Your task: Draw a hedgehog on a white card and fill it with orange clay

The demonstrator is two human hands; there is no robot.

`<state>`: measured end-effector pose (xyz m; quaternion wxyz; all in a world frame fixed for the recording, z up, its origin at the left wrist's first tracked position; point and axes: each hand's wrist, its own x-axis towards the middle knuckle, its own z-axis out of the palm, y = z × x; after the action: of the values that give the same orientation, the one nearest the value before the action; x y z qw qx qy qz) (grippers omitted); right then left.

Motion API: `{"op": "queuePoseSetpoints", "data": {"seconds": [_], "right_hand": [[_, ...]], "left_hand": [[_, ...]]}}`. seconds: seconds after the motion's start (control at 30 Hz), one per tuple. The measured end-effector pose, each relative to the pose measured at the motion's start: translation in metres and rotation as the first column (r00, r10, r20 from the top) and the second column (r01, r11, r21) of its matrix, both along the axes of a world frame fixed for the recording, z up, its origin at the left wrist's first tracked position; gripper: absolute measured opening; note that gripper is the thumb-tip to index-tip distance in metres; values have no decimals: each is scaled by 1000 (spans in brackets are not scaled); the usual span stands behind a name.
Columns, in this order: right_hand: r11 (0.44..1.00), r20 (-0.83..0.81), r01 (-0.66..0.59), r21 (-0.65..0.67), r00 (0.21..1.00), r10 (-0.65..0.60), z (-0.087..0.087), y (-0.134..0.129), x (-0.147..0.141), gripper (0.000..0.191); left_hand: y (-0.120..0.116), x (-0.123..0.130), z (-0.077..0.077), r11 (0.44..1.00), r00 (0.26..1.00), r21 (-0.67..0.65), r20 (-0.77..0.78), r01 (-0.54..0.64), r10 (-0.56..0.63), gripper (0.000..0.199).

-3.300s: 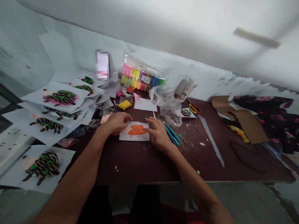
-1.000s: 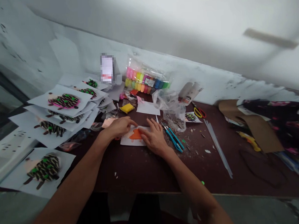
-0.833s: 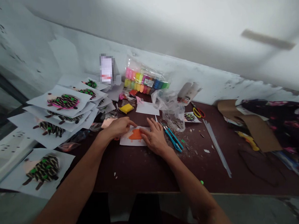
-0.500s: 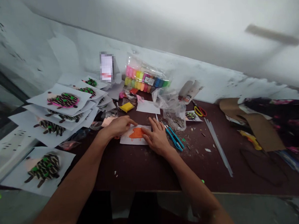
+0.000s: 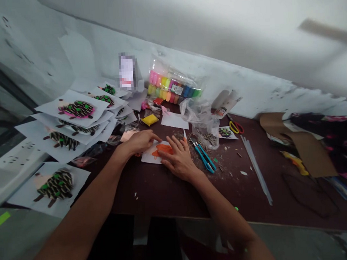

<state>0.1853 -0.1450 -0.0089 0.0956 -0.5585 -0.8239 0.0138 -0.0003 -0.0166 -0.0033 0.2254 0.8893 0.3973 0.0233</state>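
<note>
Open-fingered, neither hand clamped: my left hand (image 5: 141,142) rests at the edge of the white card (image 5: 148,158), my right hand (image 5: 177,160) lies across it, beside the orange clay (image 5: 164,148). Pressing carelessly could smear the clay; sliding right could catch the blue-handled scissors (image 5: 205,161).

1. The orange clay (image 5: 165,148) is partly covered by the right hand (image 5: 177,162), so its full shape can't be made out.
2. The card by the wall (image 5: 127,72) is pixelated to mush, no reading it.
3. The left arm (image 5: 74,222) and right arm (image 5: 232,219) both run off the bottom edge.
4. The flowery cloth (image 5: 326,138) gets chopped off by the right edge.
5. The scraps on the table (image 5: 221,168) are too tiny to identify, honestly.
</note>
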Motion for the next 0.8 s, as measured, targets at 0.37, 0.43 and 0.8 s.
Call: {"op": "queuePoseSetpoints", "data": {"seconds": [0.37,0.43,0.8], "right_hand": [[998,-12,-52,-21,999,52,2,-2,-8,39],[998,-15,-59,-17,998,59,2,-2,-10,39],[999,-24,-42,33,999,42,3,-3,-8,37]], "left_hand": [[0,0,2,1000,1000,9,-10,16,-16,47],[-1,0,3,1000,1000,0,-12,7,-7,47],[2,-1,-4,1000,1000,15,12,7,-7,48]]}}
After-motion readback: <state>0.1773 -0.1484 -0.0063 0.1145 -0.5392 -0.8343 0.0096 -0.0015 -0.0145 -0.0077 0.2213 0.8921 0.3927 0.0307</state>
